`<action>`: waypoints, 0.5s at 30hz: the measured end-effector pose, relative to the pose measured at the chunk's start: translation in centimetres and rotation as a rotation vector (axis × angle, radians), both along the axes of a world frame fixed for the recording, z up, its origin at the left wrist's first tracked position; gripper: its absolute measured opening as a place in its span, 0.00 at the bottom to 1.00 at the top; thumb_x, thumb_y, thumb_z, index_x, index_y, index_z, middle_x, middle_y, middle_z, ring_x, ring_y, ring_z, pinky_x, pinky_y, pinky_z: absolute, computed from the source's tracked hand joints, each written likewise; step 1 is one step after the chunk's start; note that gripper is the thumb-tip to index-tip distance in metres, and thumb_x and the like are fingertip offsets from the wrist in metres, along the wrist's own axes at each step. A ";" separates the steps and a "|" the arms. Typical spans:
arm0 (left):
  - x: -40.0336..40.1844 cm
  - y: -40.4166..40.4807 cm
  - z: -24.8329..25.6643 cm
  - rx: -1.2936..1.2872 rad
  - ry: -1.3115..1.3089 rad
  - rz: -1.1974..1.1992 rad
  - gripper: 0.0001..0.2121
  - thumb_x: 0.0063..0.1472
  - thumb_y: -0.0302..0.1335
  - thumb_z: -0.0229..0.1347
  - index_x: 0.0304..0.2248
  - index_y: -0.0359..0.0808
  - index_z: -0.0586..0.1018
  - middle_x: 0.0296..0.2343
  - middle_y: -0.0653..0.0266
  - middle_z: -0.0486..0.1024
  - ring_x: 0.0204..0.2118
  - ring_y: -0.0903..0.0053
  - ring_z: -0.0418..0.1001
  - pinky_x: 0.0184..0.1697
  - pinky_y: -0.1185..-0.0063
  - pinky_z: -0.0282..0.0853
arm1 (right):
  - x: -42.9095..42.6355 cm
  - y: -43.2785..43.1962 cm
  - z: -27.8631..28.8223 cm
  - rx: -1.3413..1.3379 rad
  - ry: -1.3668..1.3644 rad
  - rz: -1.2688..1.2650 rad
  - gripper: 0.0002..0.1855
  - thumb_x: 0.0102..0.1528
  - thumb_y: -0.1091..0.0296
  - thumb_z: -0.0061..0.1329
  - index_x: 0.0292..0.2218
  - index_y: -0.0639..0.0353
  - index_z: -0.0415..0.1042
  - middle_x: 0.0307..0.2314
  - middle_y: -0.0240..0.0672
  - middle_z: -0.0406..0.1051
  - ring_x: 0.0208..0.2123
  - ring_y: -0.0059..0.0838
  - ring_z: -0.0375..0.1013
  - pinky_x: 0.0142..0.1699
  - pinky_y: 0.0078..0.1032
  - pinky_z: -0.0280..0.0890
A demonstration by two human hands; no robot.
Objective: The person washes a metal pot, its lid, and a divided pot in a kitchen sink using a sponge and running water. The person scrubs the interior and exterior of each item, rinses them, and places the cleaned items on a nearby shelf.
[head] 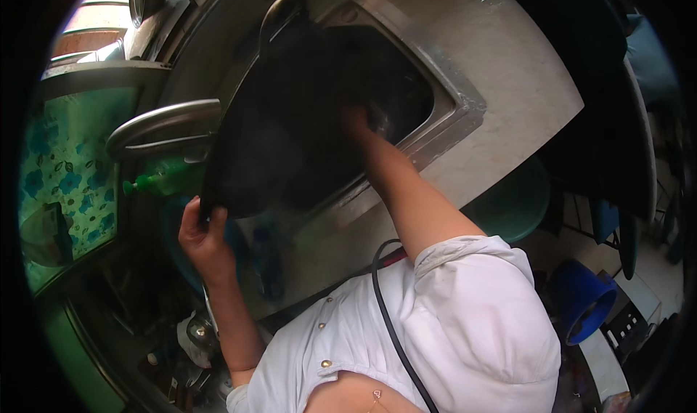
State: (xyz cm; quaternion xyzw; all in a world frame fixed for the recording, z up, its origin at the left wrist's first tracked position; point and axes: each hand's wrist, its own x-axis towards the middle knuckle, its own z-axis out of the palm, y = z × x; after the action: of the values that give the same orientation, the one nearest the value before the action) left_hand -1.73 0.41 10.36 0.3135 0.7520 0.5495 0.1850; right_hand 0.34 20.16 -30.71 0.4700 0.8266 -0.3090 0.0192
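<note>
A large blackened pan (272, 140), possibly a wok, leans across a stainless steel sink (435, 119). A metal loop handle (282, 12) stands up at its far end. My left hand (209, 238) pinches the pan's near-left rim between thumb and fingers. My right hand (356, 121) reaches down over the dark sink area against the pan; it is blurred and its fingers are lost in shadow. Beside it is a pale, shiny patch, too unclear to name. The curved metal faucet (163, 127) is at the left, just past the pan's edge.
A green bottle (169, 180) stands behind the pan near the faucet, and a clear bluish bottle (267, 260) is by the counter's near side. The pale countertop (523, 80) ends in a corner at right. Beyond it are a green basin (512, 200) and a blue bucket (582, 301).
</note>
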 end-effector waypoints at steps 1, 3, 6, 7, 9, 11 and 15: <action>0.1 0.7 0.1 0.001 0.013 -0.024 0.09 0.45 0.16 0.54 0.30 0.31 0.72 0.29 0.68 0.69 0.33 0.84 0.65 0.39 0.86 0.57 | -0.2 0.9 -2.3 -0.025 0.010 -0.072 0.20 0.54 0.63 0.28 0.45 0.58 0.63 0.43 0.45 0.62 0.45 0.39 0.62 0.48 0.40 0.57; 0.1 0.9 0.3 -0.002 0.026 -0.035 0.09 0.46 0.16 0.54 0.30 0.31 0.72 0.28 0.69 0.69 0.32 0.84 0.65 0.38 0.86 0.58 | 0.0 0.9 -2.8 0.060 -0.008 0.024 0.18 0.54 0.63 0.30 0.43 0.58 0.65 0.41 0.44 0.64 0.43 0.37 0.64 0.46 0.38 0.58; 0.4 -1.2 -0.2 -0.018 0.014 0.004 0.09 0.46 0.15 0.53 0.30 0.31 0.72 0.27 0.70 0.68 0.31 0.85 0.65 0.37 0.86 0.58 | 3.1 -1.9 6.1 0.165 -0.141 0.557 0.15 0.52 0.64 0.33 0.37 0.57 0.69 0.36 0.43 0.67 0.37 0.35 0.68 0.41 0.35 0.62; 0.6 -1.0 -0.2 -0.027 0.025 0.003 0.08 0.46 0.15 0.53 0.29 0.31 0.72 0.27 0.70 0.68 0.31 0.85 0.64 0.36 0.86 0.58 | 4.7 -1.7 9.5 0.168 -0.132 0.614 0.14 0.52 0.64 0.35 0.36 0.57 0.70 0.35 0.43 0.68 0.36 0.34 0.69 0.39 0.34 0.63; 1.0 -0.5 -0.1 -0.022 0.020 -0.007 0.08 0.46 0.15 0.53 0.29 0.31 0.73 0.26 0.71 0.68 0.30 0.86 0.64 0.35 0.88 0.57 | 8.1 0.3 16.0 0.085 -0.019 0.474 0.11 0.50 0.65 0.39 0.32 0.58 0.70 0.28 0.40 0.70 0.29 0.32 0.70 0.31 0.25 0.63; 1.0 0.1 -0.2 0.008 -0.015 -0.029 0.08 0.46 0.15 0.53 0.29 0.31 0.73 0.26 0.71 0.68 0.29 0.87 0.64 0.34 0.89 0.57 | 11.7 1.8 17.4 -0.262 0.539 0.074 0.08 0.48 0.65 0.43 0.29 0.57 0.70 0.20 0.35 0.69 0.21 0.26 0.69 0.25 0.18 0.62; 1.6 0.6 -0.2 -0.013 -0.017 -0.051 0.07 0.46 0.16 0.54 0.28 0.31 0.73 0.25 0.71 0.67 0.28 0.88 0.63 0.33 0.90 0.57 | 16.8 5.8 18.6 -1.251 1.263 -0.837 0.11 0.53 0.60 0.38 0.27 0.56 0.68 0.13 0.30 0.65 0.13 0.18 0.62 0.15 0.11 0.53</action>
State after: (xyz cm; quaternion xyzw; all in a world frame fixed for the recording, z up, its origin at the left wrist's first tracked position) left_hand -0.15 1.03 10.13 0.3267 0.7457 0.5424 0.2074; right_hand 17.12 26.00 -12.13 0.3784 0.1390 -0.8674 -0.2918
